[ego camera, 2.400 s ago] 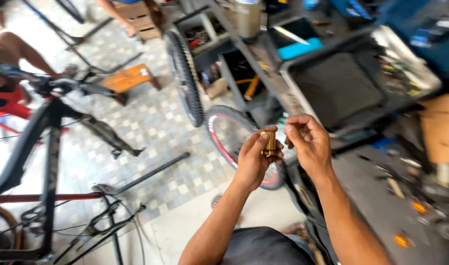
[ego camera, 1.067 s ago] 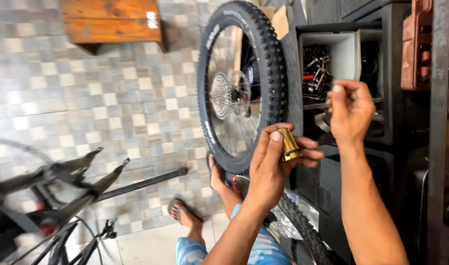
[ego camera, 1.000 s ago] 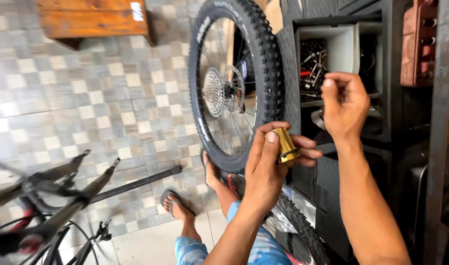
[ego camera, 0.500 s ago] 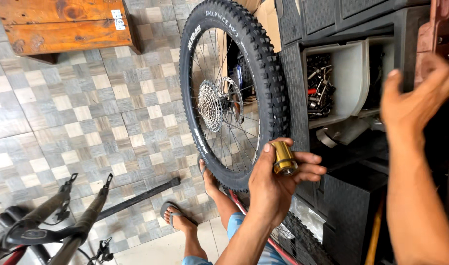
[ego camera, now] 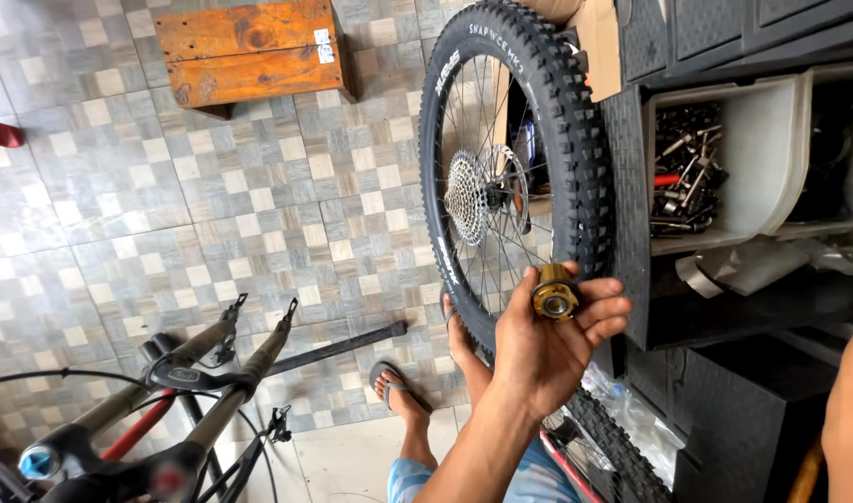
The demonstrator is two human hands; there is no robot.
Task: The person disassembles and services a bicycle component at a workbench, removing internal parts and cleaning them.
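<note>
My left hand (ego camera: 545,352) is raised in the middle of the view with its fingers closed around a small gold-coloured metal cylinder (ego camera: 555,293), whose open end faces me. Just behind it stands a bicycle wheel (ego camera: 575,140) with a knobby black tyre and a silver cassette (ego camera: 466,197), leaning against black shelving. Of my right arm only a strip of forearm (ego camera: 850,410) shows at the right edge; the hand itself is out of the frame.
A white bin (ego camera: 771,158) of small metal parts sits in the shelving on the right. A wooden crate (ego camera: 249,51) lies on the tiled floor at the top. A bike fork and frame (ego camera: 212,373) fill the lower left. My sandalled foot (ego camera: 398,391) is below.
The view has tilted and closed in on the wheel and shelf. My right hand, earlier raised at the shelf, has left the frame. My left hand still holds the gold cylinder.
</note>
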